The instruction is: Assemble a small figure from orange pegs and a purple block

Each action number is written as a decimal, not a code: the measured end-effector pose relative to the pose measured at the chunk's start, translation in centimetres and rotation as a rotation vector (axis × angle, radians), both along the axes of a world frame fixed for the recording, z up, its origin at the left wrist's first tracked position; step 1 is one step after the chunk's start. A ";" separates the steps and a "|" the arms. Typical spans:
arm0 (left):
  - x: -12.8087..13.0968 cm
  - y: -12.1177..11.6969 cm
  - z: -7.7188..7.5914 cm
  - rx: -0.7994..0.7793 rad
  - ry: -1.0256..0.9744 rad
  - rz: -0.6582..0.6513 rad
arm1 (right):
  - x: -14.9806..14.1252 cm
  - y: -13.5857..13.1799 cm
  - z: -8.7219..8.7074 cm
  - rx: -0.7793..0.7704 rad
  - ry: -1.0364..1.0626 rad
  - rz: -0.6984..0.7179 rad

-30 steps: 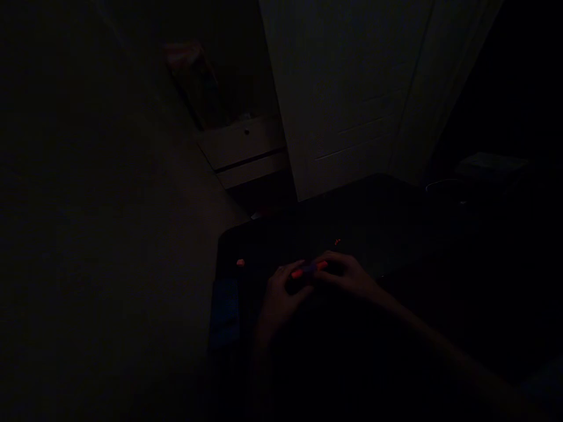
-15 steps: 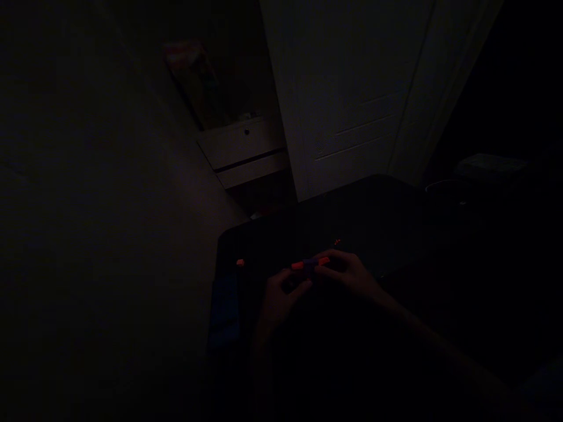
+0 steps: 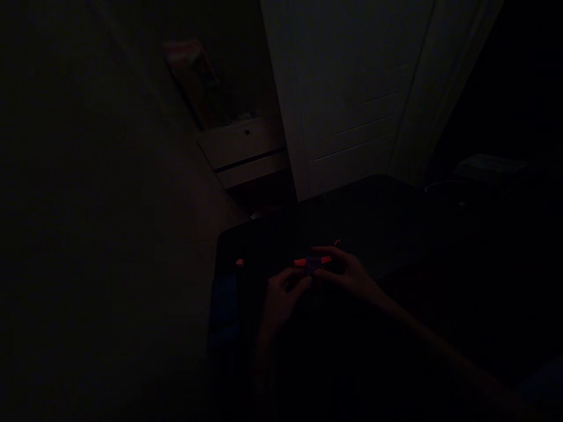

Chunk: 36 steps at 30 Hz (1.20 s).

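In the very dark head view, a small purple and orange-red piece (image 3: 312, 264) is held above the table; its exact kind cannot be made out. Its middle is purple and both ends glow orange-red. My left hand (image 3: 280, 298) has its thumb and fingers closed at the lower left of the piece. From the right, my right hand (image 3: 352, 274) grips it between the thumb below and the fingers above. A small orange-red block (image 3: 240, 262) lies to the left on the table, and tiny red bits (image 3: 336, 241) lie just beyond my right hand.
The dark table (image 3: 373, 217) has a blue flat object (image 3: 223, 310) at its left edge. Behind stand a white panelled door (image 3: 347, 99) and a drawer unit (image 3: 246, 143). A pale wall (image 3: 145, 223) runs along the left. A pale item (image 3: 490, 166) sits at the far right.
The piece has shifted slightly right and turned a little, showing more of its purple middle. My right fingers have lifted slightly along its top. The rest looks the same.
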<state>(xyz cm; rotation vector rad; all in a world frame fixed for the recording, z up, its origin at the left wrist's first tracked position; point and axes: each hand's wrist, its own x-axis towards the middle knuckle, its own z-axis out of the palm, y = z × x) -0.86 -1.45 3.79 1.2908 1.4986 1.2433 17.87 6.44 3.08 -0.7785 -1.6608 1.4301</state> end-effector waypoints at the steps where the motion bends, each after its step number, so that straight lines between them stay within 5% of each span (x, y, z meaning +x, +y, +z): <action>1: 0.0 0.0 0.1 -0.005 0.022 0.001 | 0.0 0.0 -0.1 0.007 -0.006 0.002; 15: -0.1 -0.4 1.9 0.048 0.329 0.018 | 0.0 -0.2 0.4 0.015 -0.062 0.041; 27: -0.1 0.1 1.3 0.047 0.313 0.068 | -0.5 0.6 -0.7 0.029 -0.089 -0.082; 36: -0.6 0.1 -0.1 0.082 0.377 0.115 | -0.8 1.1 -1.0 0.253 -0.363 -0.222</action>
